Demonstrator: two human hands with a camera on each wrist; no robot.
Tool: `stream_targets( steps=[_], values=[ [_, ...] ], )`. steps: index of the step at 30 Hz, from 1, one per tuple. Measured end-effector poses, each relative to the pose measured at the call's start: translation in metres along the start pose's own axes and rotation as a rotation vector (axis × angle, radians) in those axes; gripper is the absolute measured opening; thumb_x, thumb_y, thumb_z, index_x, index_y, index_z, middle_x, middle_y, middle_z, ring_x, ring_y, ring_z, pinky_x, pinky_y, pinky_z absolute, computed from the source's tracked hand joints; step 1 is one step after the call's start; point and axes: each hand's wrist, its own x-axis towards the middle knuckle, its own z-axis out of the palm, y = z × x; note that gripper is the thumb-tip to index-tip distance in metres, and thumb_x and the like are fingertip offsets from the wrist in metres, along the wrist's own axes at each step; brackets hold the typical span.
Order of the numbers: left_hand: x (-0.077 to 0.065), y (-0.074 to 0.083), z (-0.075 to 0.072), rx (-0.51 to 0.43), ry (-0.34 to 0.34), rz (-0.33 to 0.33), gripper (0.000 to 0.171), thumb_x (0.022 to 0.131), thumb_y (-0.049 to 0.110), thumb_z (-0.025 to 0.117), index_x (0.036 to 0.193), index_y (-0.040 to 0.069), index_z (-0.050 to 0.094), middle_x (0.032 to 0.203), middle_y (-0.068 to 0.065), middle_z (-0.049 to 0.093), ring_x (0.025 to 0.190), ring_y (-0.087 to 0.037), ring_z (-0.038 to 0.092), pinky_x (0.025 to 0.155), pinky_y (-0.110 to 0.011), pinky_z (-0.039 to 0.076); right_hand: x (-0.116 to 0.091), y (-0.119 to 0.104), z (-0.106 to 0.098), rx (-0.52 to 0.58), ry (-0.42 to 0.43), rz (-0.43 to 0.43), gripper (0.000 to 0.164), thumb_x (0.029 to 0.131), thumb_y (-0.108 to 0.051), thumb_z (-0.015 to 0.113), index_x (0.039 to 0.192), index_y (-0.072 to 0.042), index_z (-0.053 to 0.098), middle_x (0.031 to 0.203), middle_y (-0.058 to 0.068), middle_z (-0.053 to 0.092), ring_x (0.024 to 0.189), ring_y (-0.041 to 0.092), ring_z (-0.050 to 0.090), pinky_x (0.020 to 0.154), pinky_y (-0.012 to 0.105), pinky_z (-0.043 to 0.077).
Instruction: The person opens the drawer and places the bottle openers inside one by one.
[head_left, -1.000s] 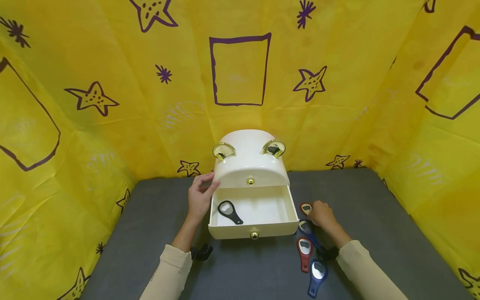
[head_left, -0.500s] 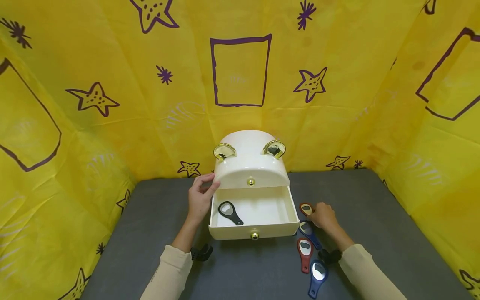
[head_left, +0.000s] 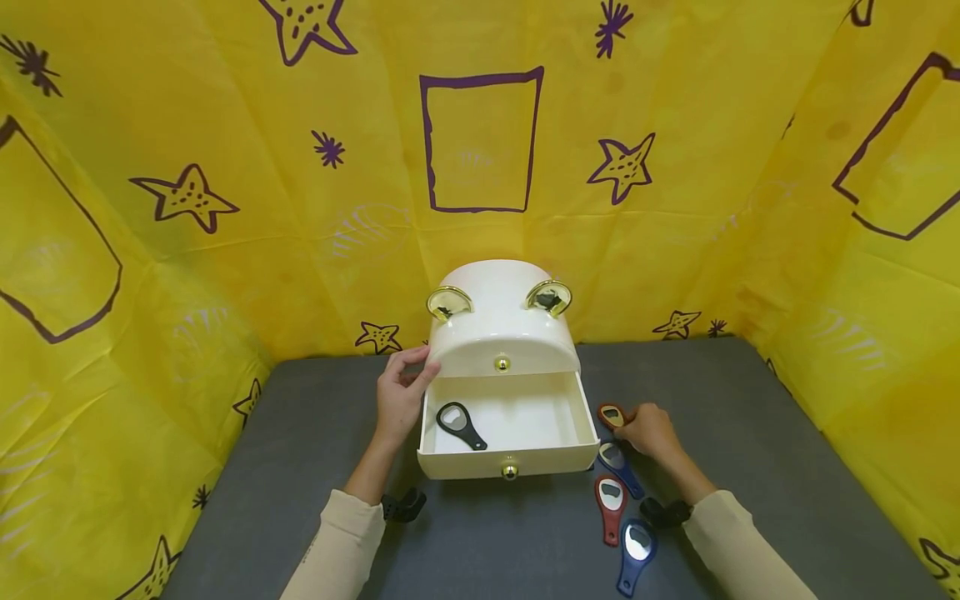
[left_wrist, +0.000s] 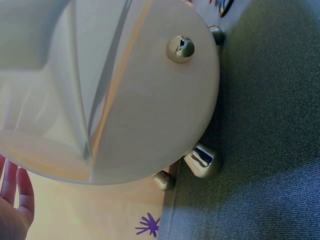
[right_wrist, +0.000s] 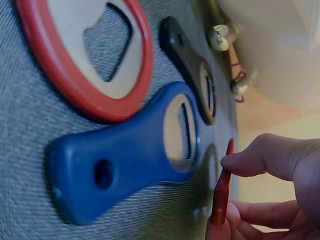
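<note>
A white box (head_left: 495, 317) with gold knobs and two gold-rimmed ears has its lower drawer (head_left: 551, 460) pulled out. Inside the drawer lies a black bottle opener (head_left: 471, 435). My left hand (head_left: 400, 400) touches the box's left side with its thumb and fingers; the left wrist view shows that hand (left_wrist: 14, 205) only at the lower left edge. Right of the drawer, my right hand (head_left: 648, 430) pinches a red bottle opener (head_left: 609, 414). The right wrist view shows this opener (right_wrist: 221, 197) edge-on between thumb and fingers.
Nearer me on the grey table (head_left: 300, 467) lie a blue bottle opener (head_left: 622, 477), another red one (head_left: 609, 523) and another blue one (head_left: 634, 567). One more black opener (right_wrist: 182, 57) appears in the right wrist view. Yellow patterned cloth (head_left: 360, 275) walls the table.
My right hand has shifted slightly to the right, and more of the red bottle opener's head shows beside its fingers. The left hand and the box stay in place.
</note>
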Motion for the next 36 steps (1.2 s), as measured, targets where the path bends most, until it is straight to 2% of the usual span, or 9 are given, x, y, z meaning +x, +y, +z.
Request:
stream_targets(
  steps=[4, 10, 14, 25, 30, 36],
  values=[
    [-0.002, 0.01, 0.0, 0.007, -0.004, 0.008, 0.027, 0.083, -0.007, 0.071, 0.108, -0.014, 0.064, 0.112, -0.03, 0.058, 0.097, 0.001, 0.057, 0.074, -0.014, 0.052, -0.001, -0.004, -0.006, 0.016, 0.017, -0.017, 0.026, 0.07, -0.013, 0.077, 0.084, 0.008, 0.072, 0.074, 0.017, 0.068, 0.065, 0.025, 0.055, 0.057, 0.034, 0.044],
    [-0.002, 0.011, 0.0, -0.007, -0.01, 0.011, 0.026, 0.082, -0.008, 0.07, 0.107, -0.015, 0.064, 0.113, -0.032, 0.058, 0.097, 0.002, 0.056, 0.074, -0.013, 0.051, -0.003, -0.012, -0.017, -0.005, 0.063, -0.061, 0.019, 0.071, -0.013, 0.075, 0.08, 0.003, 0.07, 0.061, 0.003, 0.056, 0.06, 0.021, 0.05, 0.053, 0.03, 0.036],
    [-0.001, 0.01, 0.0, -0.012, -0.012, 0.005, 0.026, 0.083, -0.007, 0.07, 0.107, -0.015, 0.064, 0.112, -0.032, 0.058, 0.097, 0.0, 0.057, 0.074, -0.012, 0.051, -0.003, -0.022, -0.03, -0.011, 0.092, -0.099, 0.019, 0.071, -0.013, 0.074, 0.08, 0.003, 0.069, 0.061, 0.003, 0.055, 0.06, 0.021, 0.049, 0.054, 0.029, 0.035],
    [0.0, 0.01, 0.0, -0.014, -0.013, 0.008, 0.026, 0.083, -0.006, 0.071, 0.106, -0.015, 0.065, 0.113, -0.032, 0.059, 0.098, 0.001, 0.057, 0.074, -0.011, 0.051, -0.01, -0.048, -0.068, -0.026, 0.212, -0.196, 0.026, 0.072, -0.011, 0.073, 0.09, 0.008, 0.069, 0.075, 0.016, 0.067, 0.067, 0.027, 0.058, 0.059, 0.036, 0.044],
    [0.001, 0.01, 0.0, -0.02, -0.01, 0.013, 0.025, 0.083, -0.006, 0.071, 0.106, -0.016, 0.064, 0.112, -0.033, 0.058, 0.097, 0.001, 0.057, 0.073, -0.009, 0.05, -0.013, -0.061, -0.085, -0.009, 0.23, -0.217, 0.032, 0.074, -0.012, 0.074, 0.097, 0.01, 0.069, 0.08, 0.019, 0.069, 0.07, 0.028, 0.059, 0.062, 0.033, 0.044],
    [0.0, 0.01, 0.0, -0.019, -0.009, 0.017, 0.025, 0.083, -0.007, 0.07, 0.106, -0.016, 0.064, 0.112, -0.034, 0.058, 0.097, 0.002, 0.057, 0.073, -0.009, 0.051, -0.019, -0.079, -0.102, 0.036, 0.221, -0.242, 0.031, 0.077, -0.012, 0.075, 0.099, 0.009, 0.069, 0.08, 0.018, 0.069, 0.071, 0.026, 0.062, 0.062, 0.03, 0.046]
  ],
)
